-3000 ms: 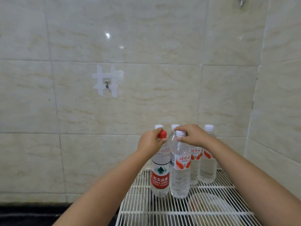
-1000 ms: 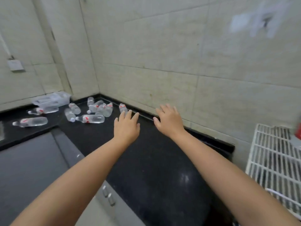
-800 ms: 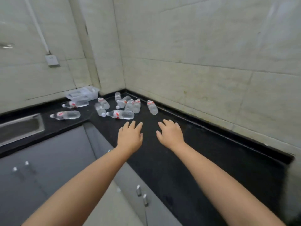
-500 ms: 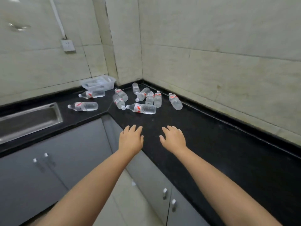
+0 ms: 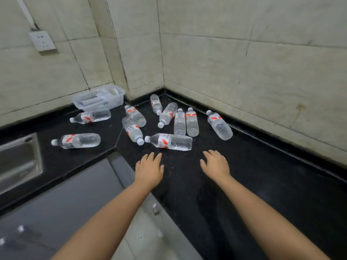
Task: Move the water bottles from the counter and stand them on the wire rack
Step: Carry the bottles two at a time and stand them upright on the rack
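Several clear water bottles with red-and-white labels lie on their sides in the corner of the black counter (image 5: pixel 262 175). The nearest bottle (image 5: pixel 170 141) lies crosswise, cap to the left. My left hand (image 5: pixel 149 168) hovers open just short of it, fingers spread, holding nothing. My right hand (image 5: pixel 216 165) is open too, to the right of that bottle and below another bottle (image 5: pixel 219 125) near the right wall. Two bottles (image 5: pixel 77 141) (image 5: pixel 91 116) lie apart on the left stretch. The wire rack is out of view.
A clear plastic basket (image 5: pixel 99 98) stands against the left wall behind the bottles. A steel sink (image 5: pixel 18 162) is set in the counter at far left. Grey cabinet fronts (image 5: pixel 65 203) run under the counter edge. A wall socket (image 5: pixel 42 41) sits upper left.
I let go of two bottles standing on the rack, then the view swung left to the counter corner. Both empty hands have moved forward, closer to the lying bottles.
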The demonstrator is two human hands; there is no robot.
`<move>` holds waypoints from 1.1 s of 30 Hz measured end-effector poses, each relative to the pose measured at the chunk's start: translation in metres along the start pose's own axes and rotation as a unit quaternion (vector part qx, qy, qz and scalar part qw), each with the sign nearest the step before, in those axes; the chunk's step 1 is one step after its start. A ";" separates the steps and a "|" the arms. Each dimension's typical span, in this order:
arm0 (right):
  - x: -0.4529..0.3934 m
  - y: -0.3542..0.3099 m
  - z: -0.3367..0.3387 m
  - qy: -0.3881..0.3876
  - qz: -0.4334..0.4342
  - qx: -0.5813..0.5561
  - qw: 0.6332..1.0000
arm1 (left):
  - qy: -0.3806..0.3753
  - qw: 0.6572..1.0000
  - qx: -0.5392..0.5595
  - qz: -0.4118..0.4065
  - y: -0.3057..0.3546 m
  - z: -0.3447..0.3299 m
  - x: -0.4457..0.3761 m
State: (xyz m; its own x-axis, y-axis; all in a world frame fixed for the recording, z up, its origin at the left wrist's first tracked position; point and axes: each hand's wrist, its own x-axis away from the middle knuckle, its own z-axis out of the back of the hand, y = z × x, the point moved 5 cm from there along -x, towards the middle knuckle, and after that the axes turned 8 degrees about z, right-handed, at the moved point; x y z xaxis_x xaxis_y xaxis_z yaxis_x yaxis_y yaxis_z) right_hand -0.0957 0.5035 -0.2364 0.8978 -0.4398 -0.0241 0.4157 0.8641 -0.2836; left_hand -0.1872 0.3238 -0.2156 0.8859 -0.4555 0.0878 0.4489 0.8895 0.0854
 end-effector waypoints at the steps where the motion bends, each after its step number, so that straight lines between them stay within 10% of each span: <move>1: -0.014 0.003 -0.001 -0.004 -0.007 0.001 1.000 | -0.003 1.000 -0.001 -0.002 -0.002 -0.001 -0.018; 11: -0.099 0.053 -0.037 -0.021 -0.109 0.015 0.994 | -0.036 0.993 -0.013 -0.115 0.015 -0.056 -0.166; 22: -0.225 0.112 -0.029 0.030 -0.247 0.066 0.966 | 0.128 0.935 0.031 -0.329 0.025 -0.088 -0.256; 33: -0.221 0.109 -0.048 0.025 -0.346 0.044 0.937 | 0.125 0.927 0.045 -0.350 0.027 -0.090 -0.262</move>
State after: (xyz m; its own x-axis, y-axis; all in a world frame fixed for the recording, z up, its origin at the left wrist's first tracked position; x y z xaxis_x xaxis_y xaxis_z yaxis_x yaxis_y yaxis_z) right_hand -0.2557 0.6830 -0.3084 0.4019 -0.9111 0.0920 0.9081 0.3836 -0.1682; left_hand -0.3966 0.4707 -0.3253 0.3848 -0.8877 -0.2529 0.9229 0.3662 0.1188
